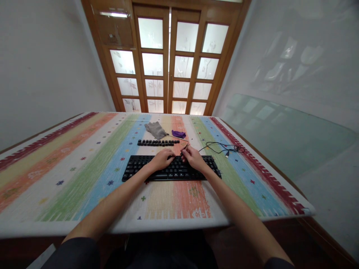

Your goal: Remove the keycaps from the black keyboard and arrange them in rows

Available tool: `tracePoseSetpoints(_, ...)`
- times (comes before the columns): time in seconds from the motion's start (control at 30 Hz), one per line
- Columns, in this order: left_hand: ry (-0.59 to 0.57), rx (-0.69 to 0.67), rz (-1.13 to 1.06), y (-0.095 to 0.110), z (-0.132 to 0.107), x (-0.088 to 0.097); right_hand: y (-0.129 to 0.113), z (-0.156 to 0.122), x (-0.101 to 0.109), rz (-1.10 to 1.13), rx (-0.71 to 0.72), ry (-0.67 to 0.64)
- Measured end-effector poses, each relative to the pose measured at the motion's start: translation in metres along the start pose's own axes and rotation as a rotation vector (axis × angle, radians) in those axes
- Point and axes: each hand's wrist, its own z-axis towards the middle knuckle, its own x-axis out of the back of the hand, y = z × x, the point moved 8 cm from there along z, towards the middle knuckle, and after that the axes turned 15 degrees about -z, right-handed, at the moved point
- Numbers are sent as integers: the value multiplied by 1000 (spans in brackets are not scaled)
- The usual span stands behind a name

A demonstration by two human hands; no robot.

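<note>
A black keyboard [181, 173] lies flat on the table, partly covered by both my hands. My left hand [162, 158] rests over its back edge, fingers curled together and touching it near the middle. Just to the right, my right hand [193, 157] is closed in a pinch above the keys. From its fingers a short, slender tool [187, 145] points up and away; its kind is too small to make out. Behind the keyboard, several loose black keycaps [157, 143] stand lined up in two rows.
A grey cloth [156, 130] and a purple cloth [178, 133] lie behind the keycaps, with a thin rod [179, 138] close by. The coiled black cable [215, 146] with a USB plug [227, 154] lies to the right. A striped tablecloth [92, 179] covers the table.
</note>
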Motion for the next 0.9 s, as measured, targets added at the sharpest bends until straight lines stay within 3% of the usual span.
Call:
tracePoseSetpoints(0.13, 14, -1, -19, -1, -1, 1, -27, 0, -8, -125, 149, -50)
tracePoseSetpoints(0.27, 27, 0, -16, -3, -3, 1, -39, 4, -4, -223, 232, -1)
tracePoseSetpoints(0.43, 29, 11, 23, -5, -5, -2, -20, 16, -2, -191, 93, 11)
tracePoseSetpoints(0.6, 25, 3, 57, -4, -5, -3, -16, 24, -2, -226, 75, 67)
tracePoseSetpoints(0.7, 29, -1, 81, -2, -6, -3, -3, 28, 0, -205, -30, 79)
tracePoseSetpoints(0.8, 28, -47, 78, 5, -7, -2, 14, 29, 2, -156, -144, 70)
tracePoseSetpoints(0.9, 30, -139, 65, 16, -9, -2, 21, 25, 3, -123, -147, 59)
